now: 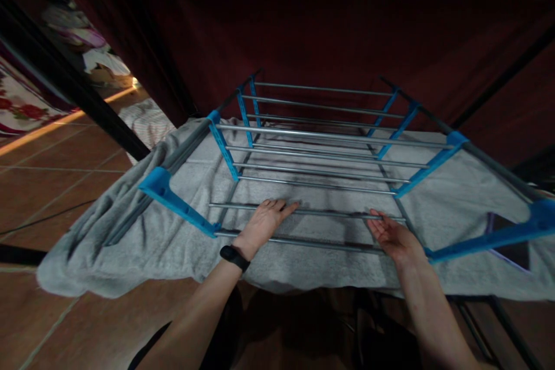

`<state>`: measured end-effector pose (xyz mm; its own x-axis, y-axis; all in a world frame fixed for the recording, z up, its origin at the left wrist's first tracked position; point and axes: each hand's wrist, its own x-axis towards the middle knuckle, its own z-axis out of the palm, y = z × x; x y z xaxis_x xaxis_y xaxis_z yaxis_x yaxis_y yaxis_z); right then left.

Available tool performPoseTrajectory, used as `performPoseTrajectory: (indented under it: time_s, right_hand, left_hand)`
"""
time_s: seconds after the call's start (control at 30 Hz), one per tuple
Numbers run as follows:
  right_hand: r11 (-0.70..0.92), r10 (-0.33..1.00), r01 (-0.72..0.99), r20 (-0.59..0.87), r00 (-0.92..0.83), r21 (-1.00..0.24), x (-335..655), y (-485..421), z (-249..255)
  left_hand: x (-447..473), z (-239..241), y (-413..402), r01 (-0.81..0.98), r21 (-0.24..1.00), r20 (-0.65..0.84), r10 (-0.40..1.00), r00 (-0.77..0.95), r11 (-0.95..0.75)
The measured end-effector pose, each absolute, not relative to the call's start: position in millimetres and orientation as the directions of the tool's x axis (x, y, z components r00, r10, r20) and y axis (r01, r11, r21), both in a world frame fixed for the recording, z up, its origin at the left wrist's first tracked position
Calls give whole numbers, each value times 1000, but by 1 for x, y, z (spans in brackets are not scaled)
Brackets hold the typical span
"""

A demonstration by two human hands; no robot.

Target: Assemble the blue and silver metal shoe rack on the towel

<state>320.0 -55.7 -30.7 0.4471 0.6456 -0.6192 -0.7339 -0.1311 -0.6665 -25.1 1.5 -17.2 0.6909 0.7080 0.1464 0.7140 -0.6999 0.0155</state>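
Note:
A rack of grey metal rods (333, 136) with blue plastic side pieces (223, 147) stands on a grey blanket. A loose-looking metal rod (329, 213) runs crosswise near me, its ends apart from the blue pieces. My left hand (264, 221), with a black band on the wrist, lies over this rod, fingers bent across it and thumb stretched along it. Further right, my right hand (392, 236) has its palm turned up and its fingers around the same rod. Closer to me, another rod (321, 244) joins the two nearest blue arms (184, 208).
The grey blanket (169, 266) covers a low surface. A dark flat object with a purple edge (509, 243) lies on it at right. Behind stands a dark red panel (312, 29). Black frame bars (82, 87) and tiled floor (65, 185) show at left.

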Motion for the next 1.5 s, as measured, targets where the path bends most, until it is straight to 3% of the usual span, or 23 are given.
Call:
performPoseTrajectory:
  time_s: [0.27,0.6,1.03,1.5]
  right_hand:
    - [-92,664,-748,-600,446,-657,318,-55,-32]
    - [-104,617,-763,-643,454,-638,315,-56,-21]
    - [-94,661,-743,-599,451,-663,321,-55,-30]
    - [-47,635,-757,-604,481,-652,330,-57,-27]
  left_hand:
    - [-28,-18,4,737,34,164,731,662,-675]
    - [-26,-4,3,698,156,219,713,666,-699]
    - [-28,-3,5,683,92,211,685,698,-724]
    - [-39,-3,11,725,132,243,731,637,-676]
